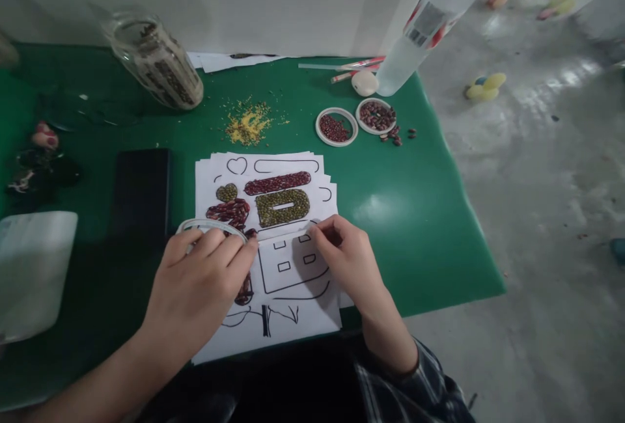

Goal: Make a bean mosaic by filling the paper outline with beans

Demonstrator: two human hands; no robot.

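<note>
White paper beneath right hand, pinched narrow, contents unclear; left hand curled over round rim.

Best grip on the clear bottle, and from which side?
Clear bottle: probably wrap fingers around its lower half, coming from the right; it is tall and narrow, and the white rounded object sits close on its left.

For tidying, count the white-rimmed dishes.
3: one dish near the bottle, another dish left of it, a third dish at the left hand; others may be hidden.
</note>
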